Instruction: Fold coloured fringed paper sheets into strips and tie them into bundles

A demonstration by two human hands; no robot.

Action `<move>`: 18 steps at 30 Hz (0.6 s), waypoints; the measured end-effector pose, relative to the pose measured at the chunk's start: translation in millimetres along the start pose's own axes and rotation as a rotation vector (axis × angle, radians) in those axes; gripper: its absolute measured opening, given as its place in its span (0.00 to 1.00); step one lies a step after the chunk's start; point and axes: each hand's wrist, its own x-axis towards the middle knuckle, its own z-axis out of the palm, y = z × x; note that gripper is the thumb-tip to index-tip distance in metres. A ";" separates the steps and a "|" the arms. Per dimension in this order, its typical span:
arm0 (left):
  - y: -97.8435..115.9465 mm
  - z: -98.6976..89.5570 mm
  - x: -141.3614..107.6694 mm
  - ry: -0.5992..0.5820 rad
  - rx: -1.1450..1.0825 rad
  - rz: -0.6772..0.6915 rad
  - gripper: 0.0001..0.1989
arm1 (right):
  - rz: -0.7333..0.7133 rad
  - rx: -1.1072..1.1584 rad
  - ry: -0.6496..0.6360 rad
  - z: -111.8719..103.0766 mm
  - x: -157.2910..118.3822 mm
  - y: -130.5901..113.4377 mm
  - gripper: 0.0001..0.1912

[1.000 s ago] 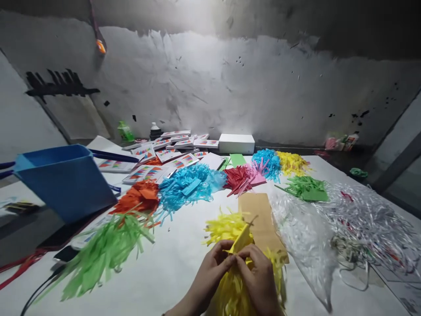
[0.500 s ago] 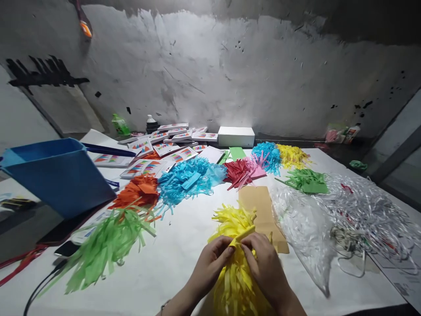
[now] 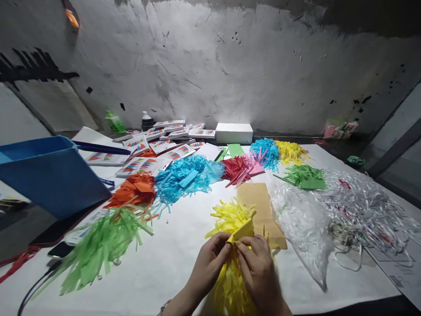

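Note:
A yellow fringed paper tassel [image 3: 234, 215] lies at the front middle of the table, its strips fanning out above and below a solid band. My left hand [image 3: 210, 259] pinches the left end of that band between thumb and fingers. Close beside it, my right hand [image 3: 258, 265] is closed on the band's middle, fingertips pressed together on the paper. Part of the lower fringe hangs toward me between my wrists. Just behind the tassel is a flat tan paper piece [image 3: 255, 197].
Fringed paper bundles lie across the white table: green [image 3: 101, 245], orange [image 3: 133, 191], blue [image 3: 189, 175], red [image 3: 235, 170]. A blue box [image 3: 55, 175] stands left. Right are a clear plastic bag [image 3: 302, 228] and silvery strings [image 3: 365, 206]. Printed packs [image 3: 177, 131] and a white box [image 3: 234, 132] sit behind.
My right hand has shifted slightly left and down along the yellow band, and more of the band's right end shows. My left hand keeps its pinch. The view has moved slightly.

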 end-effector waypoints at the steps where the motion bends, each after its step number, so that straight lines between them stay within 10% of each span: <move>1: 0.0 -0.3 -0.4 -0.003 0.006 0.006 0.16 | -0.001 0.018 0.015 1.2 0.4 0.0 0.13; 18: 3.5 -4.3 0.1 -0.037 0.087 0.030 0.15 | 0.229 0.314 -0.110 -15.5 21.2 9.6 0.09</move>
